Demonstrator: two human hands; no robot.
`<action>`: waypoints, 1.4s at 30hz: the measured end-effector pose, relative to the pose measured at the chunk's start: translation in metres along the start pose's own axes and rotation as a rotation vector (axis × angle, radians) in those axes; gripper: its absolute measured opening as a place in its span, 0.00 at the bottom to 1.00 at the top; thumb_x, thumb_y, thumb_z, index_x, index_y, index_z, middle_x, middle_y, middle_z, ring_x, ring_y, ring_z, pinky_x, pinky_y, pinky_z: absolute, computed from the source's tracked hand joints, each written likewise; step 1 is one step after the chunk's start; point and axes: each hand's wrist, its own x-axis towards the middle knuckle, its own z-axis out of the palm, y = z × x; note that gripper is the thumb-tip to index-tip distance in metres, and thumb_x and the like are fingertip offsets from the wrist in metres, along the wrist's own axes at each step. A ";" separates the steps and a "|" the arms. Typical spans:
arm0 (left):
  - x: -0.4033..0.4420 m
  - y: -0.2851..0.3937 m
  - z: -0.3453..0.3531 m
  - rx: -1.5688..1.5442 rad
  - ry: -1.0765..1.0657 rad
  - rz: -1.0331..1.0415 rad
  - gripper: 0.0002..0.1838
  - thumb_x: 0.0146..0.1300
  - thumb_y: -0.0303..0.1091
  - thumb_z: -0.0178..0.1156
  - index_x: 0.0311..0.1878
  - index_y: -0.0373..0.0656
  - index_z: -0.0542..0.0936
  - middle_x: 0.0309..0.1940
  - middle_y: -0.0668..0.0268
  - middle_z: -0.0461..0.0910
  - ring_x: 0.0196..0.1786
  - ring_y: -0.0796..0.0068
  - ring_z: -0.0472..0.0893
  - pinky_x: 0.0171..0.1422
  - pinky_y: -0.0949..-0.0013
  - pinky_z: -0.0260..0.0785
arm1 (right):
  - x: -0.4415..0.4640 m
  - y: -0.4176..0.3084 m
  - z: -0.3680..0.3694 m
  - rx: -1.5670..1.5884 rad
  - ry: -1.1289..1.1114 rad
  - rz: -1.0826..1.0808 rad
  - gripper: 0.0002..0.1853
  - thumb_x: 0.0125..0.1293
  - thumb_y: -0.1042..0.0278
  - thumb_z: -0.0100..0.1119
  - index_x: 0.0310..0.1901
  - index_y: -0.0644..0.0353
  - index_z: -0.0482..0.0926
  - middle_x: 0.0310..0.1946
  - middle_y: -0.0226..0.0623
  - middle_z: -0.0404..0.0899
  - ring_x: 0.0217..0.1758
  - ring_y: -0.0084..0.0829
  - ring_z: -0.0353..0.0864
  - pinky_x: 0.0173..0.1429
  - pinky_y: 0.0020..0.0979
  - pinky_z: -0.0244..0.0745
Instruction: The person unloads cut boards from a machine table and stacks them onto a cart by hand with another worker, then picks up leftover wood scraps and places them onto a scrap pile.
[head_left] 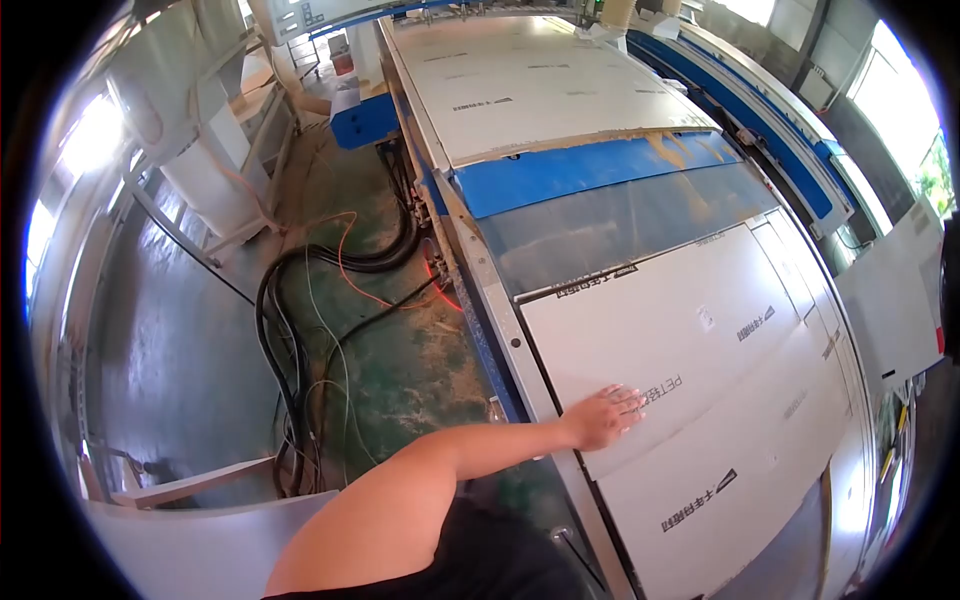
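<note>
I have the left hand (605, 415) palm down on the white sheet (690, 350) right of centre in the frame, fingers stretched out and a little apart, pinching nothing. The right hand is out of my view, so I cannot tell how it stands. The sheet lies directly under the left palm and spreads away toward the right of the frame, its left edge running beside the rail (505, 320), which the forearm crosses. I judge that the flat palm suits steadying a broad, smooth face that offers no grip. A line crosses the white just below the hand; from here I can't be sure whether it is a seam between two pieces. Above the sheet come a grey strip (620, 225), then a dusty blue strip (600, 178), then a second sheet (540, 90) at upper centre. Black hoses (265, 310) loop on the floor (400, 365), left of centre.
</note>
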 end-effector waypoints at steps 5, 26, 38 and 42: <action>0.012 0.012 0.004 -0.541 0.028 -0.192 0.29 0.78 0.50 0.54 0.73 0.40 0.74 0.74 0.54 0.74 0.78 0.55 0.69 0.83 0.54 0.58 | -0.008 0.068 -0.026 -0.131 0.054 0.015 0.38 0.80 0.37 0.47 0.78 0.59 0.66 0.80 0.46 0.63 0.84 0.50 0.55 0.86 0.52 0.44; -0.060 0.169 0.052 -1.359 -0.504 -0.850 0.21 0.82 0.42 0.55 0.62 0.32 0.77 0.52 0.59 0.85 0.51 0.67 0.86 0.57 0.58 0.81 | -0.088 0.252 -0.042 1.796 0.157 0.191 0.27 0.82 0.48 0.45 0.67 0.61 0.79 0.61 0.40 0.85 0.63 0.41 0.84 0.70 0.45 0.77; -0.156 0.383 0.135 -1.030 -1.422 -0.822 0.28 0.77 0.51 0.61 0.64 0.34 0.80 0.62 0.53 0.85 0.62 0.58 0.85 0.63 0.58 0.79 | -0.184 0.310 -0.049 1.711 0.351 0.504 0.26 0.65 0.69 0.73 0.63 0.66 0.78 0.53 0.41 0.86 0.54 0.38 0.87 0.59 0.42 0.84; -0.101 0.408 0.105 -0.855 -1.473 -0.432 0.19 0.73 0.45 0.66 0.47 0.34 0.87 0.41 0.55 0.91 0.41 0.64 0.91 0.47 0.63 0.85 | -0.175 0.352 -0.091 1.402 0.198 0.475 0.29 0.68 0.55 0.73 0.64 0.64 0.79 0.53 0.40 0.87 0.51 0.32 0.86 0.53 0.38 0.82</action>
